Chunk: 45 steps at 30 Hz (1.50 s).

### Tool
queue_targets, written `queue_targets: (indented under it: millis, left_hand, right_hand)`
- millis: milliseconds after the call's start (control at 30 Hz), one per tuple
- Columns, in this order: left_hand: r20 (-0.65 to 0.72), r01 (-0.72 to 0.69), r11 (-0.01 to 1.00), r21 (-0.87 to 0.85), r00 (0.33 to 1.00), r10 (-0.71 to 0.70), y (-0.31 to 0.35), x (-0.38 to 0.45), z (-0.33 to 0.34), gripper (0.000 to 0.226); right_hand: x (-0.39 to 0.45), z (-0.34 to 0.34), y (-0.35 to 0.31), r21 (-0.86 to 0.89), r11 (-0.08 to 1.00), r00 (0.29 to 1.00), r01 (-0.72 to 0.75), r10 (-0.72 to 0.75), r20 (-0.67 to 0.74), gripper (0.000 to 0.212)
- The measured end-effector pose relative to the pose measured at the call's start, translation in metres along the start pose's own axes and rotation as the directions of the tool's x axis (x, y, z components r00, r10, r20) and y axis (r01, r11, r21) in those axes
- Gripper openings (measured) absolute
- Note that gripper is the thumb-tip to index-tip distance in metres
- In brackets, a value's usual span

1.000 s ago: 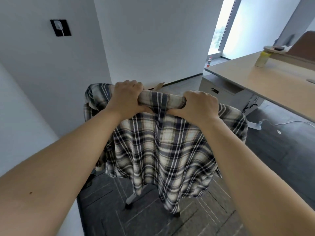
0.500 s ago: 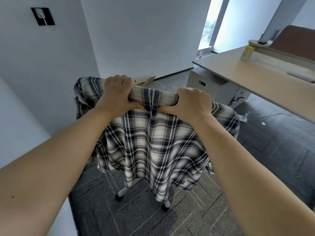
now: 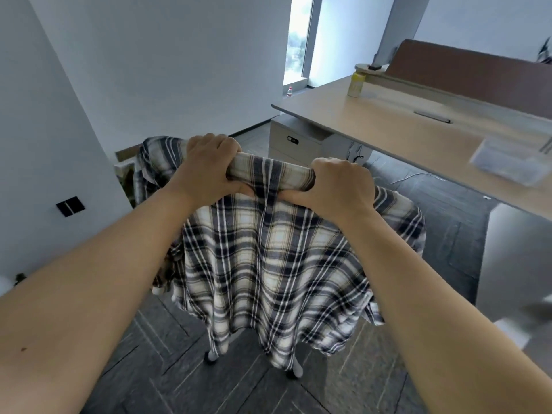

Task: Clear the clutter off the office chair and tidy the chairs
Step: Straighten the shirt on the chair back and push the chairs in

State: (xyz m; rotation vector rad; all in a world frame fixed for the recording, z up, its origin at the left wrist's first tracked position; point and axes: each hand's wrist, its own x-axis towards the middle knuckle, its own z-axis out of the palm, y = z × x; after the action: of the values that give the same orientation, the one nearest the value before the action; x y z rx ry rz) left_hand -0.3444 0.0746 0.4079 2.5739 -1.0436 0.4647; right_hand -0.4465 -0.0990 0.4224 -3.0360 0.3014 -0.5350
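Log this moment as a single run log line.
phase: moving chair | left hand: gripping shirt-covered chair top | right hand: same | plaid shirt: draped over chair back | desk: right

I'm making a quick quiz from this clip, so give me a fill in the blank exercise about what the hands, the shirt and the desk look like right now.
1. Both hands, the left hand and the right hand, grip the chair's top edge through a ____ patterned shirt.
2. The shirt hangs over the chair's ____.
3. The yellowish bottle stands on the ____.
4. Below the shirt's hem, the chair's ____ touch the floor.

Missing words: plaid; backrest; desk; legs
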Motion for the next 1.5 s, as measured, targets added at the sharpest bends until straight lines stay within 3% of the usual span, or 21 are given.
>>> queue_targets:
  millis: [467,633,833,1500]
  left_hand:
    - [0.014,-0.277,0.956,-0.094,0.960,0.279,0.039,0.076,0.041,0.068]
    - [0.038,-0.345,0.930,-0.127,0.935,0.352,0.051,0.107,0.059,0.067]
    - [0.029,-0.391,0.909,-0.142,0.917,0.398,0.075,0.142,0.082,0.070]
    - [0.096,-0.316,0.940,-0.127,0.940,0.328,0.149,0.292,0.161,0.067]
  right_hand:
    - [-0.006,-0.007,0.048,-0.160,0.940,0.953,-0.301,0.294,-0.069,0.063]
    - [-0.008,0.000,0.060,-0.284,0.868,0.909,-0.408,0.416,-0.032,0.071]
    - [0.005,0.002,0.087,-0.185,0.814,0.830,-0.550,0.557,-0.021,0.064]
    - [0.111,0.029,0.255,-0.110,0.835,0.841,-0.539,0.540,-0.022,0.060]
